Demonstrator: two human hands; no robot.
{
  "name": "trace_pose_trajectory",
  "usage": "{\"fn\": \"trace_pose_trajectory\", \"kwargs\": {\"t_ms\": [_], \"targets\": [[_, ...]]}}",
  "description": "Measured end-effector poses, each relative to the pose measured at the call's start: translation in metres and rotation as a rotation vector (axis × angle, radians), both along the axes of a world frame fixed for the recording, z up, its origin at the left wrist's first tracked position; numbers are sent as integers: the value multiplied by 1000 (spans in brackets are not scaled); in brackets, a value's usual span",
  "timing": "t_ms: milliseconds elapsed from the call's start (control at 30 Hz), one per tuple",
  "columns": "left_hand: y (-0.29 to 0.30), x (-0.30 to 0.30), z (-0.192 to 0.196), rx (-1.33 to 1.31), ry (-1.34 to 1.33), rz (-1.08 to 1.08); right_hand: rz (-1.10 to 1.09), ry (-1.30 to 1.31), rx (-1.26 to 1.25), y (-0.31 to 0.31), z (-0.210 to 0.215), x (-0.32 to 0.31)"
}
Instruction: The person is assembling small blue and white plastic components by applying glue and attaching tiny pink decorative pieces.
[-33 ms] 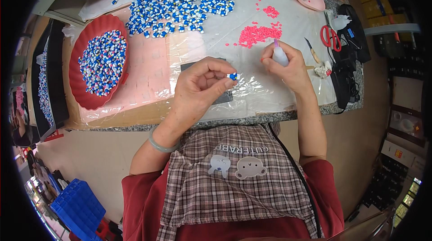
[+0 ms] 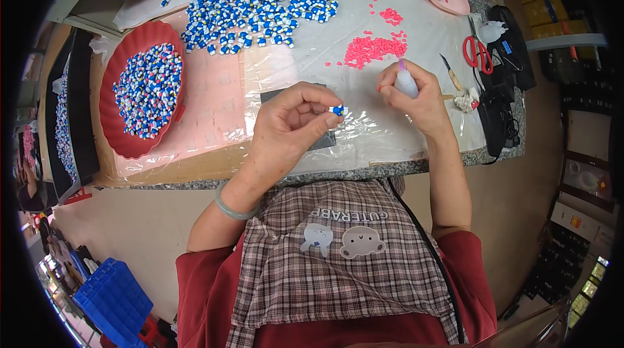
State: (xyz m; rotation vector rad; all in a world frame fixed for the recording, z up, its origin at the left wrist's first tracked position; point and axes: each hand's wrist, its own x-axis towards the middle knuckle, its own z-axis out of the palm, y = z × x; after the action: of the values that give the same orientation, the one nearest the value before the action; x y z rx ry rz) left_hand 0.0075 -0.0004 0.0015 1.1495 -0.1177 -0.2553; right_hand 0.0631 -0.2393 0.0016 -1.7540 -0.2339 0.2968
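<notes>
My left hand (image 2: pixel 292 117) pinches a small blue-and-white figure piece (image 2: pixel 337 111) between thumb and forefinger, above a dark grey mat (image 2: pixel 322 142). In my right hand (image 2: pixel 421 96) is a small squeeze bottle (image 2: pixel 407 83) with a purple nozzle, pointing away from me. A tiny pink-red spot shows at that hand's fingertips; whether it is a loose bit cannot be told. Just beyond the nozzle lies a heap of small pink pieces (image 2: pixel 374 50). Many more blue-and-white pieces (image 2: pixel 250 16) are spread over the far left of the table.
A red scalloped bowl (image 2: pixel 109 117) full of similar pieces stands at the left. Red-handled scissors (image 2: pixel 478 55), a craft knife (image 2: pixel 450 74), crumpled tissue (image 2: pixel 466 100) and black cables (image 2: pixel 497 120) lie at the right. A pink dish (image 2: pixel 452 2) sits at the far right.
The squeeze bottle in my right hand has tipped very slightly right and toward me. My left hand and its piece have stayed put.
</notes>
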Motion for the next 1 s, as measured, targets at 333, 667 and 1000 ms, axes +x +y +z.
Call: {"fn": "trace_pose_trajectory", "kwargs": {"t_ms": [333,667,1000], "targets": [[-23,4,-2,79,-39,-4,85,57,193,10,18,-24],[-28,5,5,441,-283,3,52,-9,-105,18,30,-34],[-31,3,3,603,-389,65,68,-10,-197,17,29,-31]]}}
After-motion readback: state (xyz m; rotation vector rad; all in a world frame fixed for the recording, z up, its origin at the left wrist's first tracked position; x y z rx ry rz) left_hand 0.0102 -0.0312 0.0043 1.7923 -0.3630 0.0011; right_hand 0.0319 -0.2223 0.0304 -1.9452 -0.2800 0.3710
